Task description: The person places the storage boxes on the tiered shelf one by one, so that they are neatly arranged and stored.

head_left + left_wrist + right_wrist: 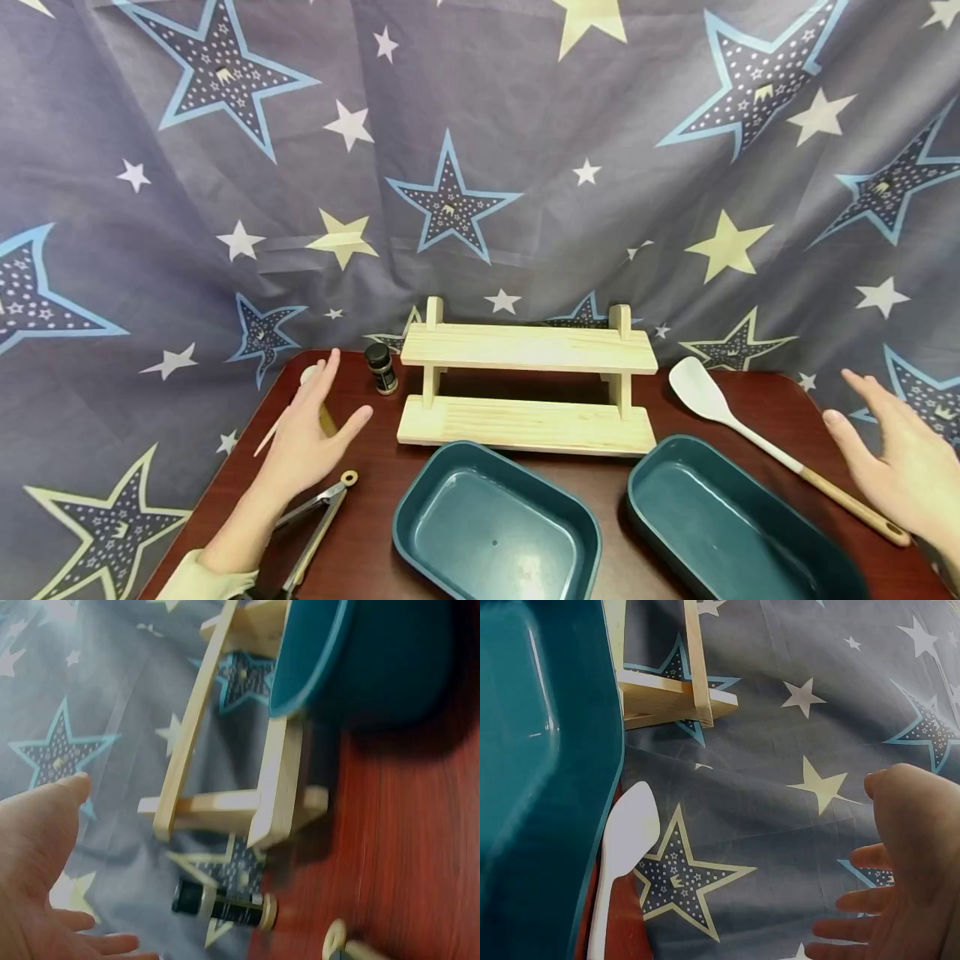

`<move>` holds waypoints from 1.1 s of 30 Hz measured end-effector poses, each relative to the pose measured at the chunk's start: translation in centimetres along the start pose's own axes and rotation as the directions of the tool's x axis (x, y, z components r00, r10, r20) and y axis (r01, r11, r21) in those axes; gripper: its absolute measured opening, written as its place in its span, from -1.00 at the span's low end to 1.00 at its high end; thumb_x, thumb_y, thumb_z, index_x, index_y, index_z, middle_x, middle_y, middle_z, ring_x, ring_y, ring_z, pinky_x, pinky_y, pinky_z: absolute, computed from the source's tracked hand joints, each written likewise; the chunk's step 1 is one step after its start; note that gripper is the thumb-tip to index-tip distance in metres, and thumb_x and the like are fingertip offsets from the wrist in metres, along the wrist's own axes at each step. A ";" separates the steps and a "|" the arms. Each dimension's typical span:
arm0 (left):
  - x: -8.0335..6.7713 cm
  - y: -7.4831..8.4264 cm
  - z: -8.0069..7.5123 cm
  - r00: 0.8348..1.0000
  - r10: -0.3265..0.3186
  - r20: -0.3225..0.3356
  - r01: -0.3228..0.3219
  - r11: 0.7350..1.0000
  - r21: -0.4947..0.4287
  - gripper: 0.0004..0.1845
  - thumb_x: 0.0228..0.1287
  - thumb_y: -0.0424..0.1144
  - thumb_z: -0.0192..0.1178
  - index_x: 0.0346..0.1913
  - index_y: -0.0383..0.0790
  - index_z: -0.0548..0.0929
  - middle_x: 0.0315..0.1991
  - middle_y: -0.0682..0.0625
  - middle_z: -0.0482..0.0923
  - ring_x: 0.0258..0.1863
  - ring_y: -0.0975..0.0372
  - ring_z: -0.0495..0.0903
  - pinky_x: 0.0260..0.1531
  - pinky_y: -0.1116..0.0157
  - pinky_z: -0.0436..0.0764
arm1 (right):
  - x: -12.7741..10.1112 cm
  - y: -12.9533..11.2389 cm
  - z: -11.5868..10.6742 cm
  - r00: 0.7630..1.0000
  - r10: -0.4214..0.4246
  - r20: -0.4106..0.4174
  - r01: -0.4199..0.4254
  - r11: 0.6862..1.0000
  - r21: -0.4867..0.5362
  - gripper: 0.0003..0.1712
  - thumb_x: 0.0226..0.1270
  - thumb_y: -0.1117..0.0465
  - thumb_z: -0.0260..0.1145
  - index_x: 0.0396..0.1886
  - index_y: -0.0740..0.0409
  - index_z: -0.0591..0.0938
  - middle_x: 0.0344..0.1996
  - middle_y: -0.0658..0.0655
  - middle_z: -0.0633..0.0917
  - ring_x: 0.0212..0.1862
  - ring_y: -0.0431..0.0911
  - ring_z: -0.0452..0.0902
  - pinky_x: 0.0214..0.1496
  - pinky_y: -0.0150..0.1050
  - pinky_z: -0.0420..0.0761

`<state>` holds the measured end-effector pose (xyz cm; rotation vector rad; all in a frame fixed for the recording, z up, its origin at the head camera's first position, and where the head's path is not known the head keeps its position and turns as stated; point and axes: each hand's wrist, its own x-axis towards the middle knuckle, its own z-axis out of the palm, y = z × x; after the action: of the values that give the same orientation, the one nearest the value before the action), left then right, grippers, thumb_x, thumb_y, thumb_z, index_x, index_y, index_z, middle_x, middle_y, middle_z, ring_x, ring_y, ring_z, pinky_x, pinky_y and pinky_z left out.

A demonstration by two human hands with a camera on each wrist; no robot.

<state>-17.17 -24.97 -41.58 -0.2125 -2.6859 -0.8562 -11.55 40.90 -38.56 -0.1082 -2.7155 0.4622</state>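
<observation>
My left hand [303, 446] is raised over the left side of the table, fingers extended and thumb spread, holding nothing. Beneath and beside it lie a pair of tongs [318, 533] and a light, thin-handled utensil [268, 433], partly hidden by the hand. A small black-capped spice jar [382, 369] stands just right of the fingers; the left wrist view shows this jar [225, 904] too. Out at the right, my right hand [896, 462] is held up with relaxed, spread fingers and nothing in them. Nearest to it is a white spatula [701, 392] with a wooden handle, lying diagonally.
A two-tier wooden rack [525, 423] stands at the back middle. In front of it are two teal trays, a left one [401, 508] and a deeper-looking right one [637, 492]. A star-patterned cloth [525, 108] hangs behind the dark red table [375, 467].
</observation>
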 end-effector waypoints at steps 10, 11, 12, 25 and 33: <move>1.2 1.3 1.8 0.990 0.006 0.141 0.012 0.991 -0.131 -0.05 0.42 0.03 0.42 0.71 -0.08 0.17 0.60 -0.34 0.32 0.29 -0.24 0.65 0.00 -0.08 0.78 | -1.3 1.0 0.1 1.000 0.009 0.012 -0.010 0.998 0.055 -0.40 0.70 0.10 0.13 0.44 0.52 0.42 0.15 0.77 0.54 0.01 0.63 0.58 -0.29 0.06 0.71; 1.4 1.2 2.0 0.988 -0.005 0.157 0.027 0.990 -0.139 -0.06 0.42 0.04 0.42 0.71 -0.09 0.19 0.59 -0.33 0.33 0.29 -0.23 0.66 -0.01 -0.06 0.79 | -1.5 1.2 0.2 1.000 0.018 0.024 -0.020 0.998 0.055 -0.40 0.70 0.10 0.14 0.41 0.53 0.44 0.13 0.77 0.55 -0.01 0.62 0.59 -0.33 0.03 0.71; 1.5 1.1 2.3 0.985 -0.019 0.173 0.044 0.989 -0.143 -0.06 0.42 0.05 0.42 0.71 -0.08 0.19 0.59 -0.32 0.33 0.30 -0.21 0.66 0.00 -0.05 0.79 | -1.6 1.3 0.3 0.999 0.030 0.040 -0.032 0.998 0.053 -0.40 0.71 0.09 0.13 0.40 0.55 0.44 0.13 0.77 0.55 -0.01 0.62 0.60 -0.33 0.02 0.72; 2.8 0.7 6.0 0.943 -0.060 0.326 0.133 0.969 -0.208 -0.01 0.40 -0.02 0.44 0.72 -0.15 0.14 0.58 -0.39 0.31 0.28 -0.23 0.67 0.28 -0.11 0.64 | -4.0 3.5 2.6 0.994 0.099 0.044 -0.102 0.992 0.077 -0.50 0.63 0.15 0.24 0.17 0.59 0.56 0.05 0.76 0.60 -0.18 0.40 0.74 -0.45 -0.78 0.21; 2.8 0.6 7.8 0.918 -0.105 0.382 0.203 0.953 -0.227 -0.05 0.36 -0.08 0.49 0.69 -0.17 0.23 0.55 -0.37 0.38 0.24 -0.12 0.73 0.25 -0.06 0.67 | -5.6 4.8 3.8 0.953 0.210 0.219 -0.242 0.961 0.136 -0.44 0.65 0.20 0.20 0.23 0.72 0.44 0.04 0.85 0.54 -0.23 0.14 0.83 -0.32 -0.30 0.75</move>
<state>-21.61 -19.78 -46.36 -0.2413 -2.9526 -1.3446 -7.79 43.49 -45.48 -0.3502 -2.8627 0.7987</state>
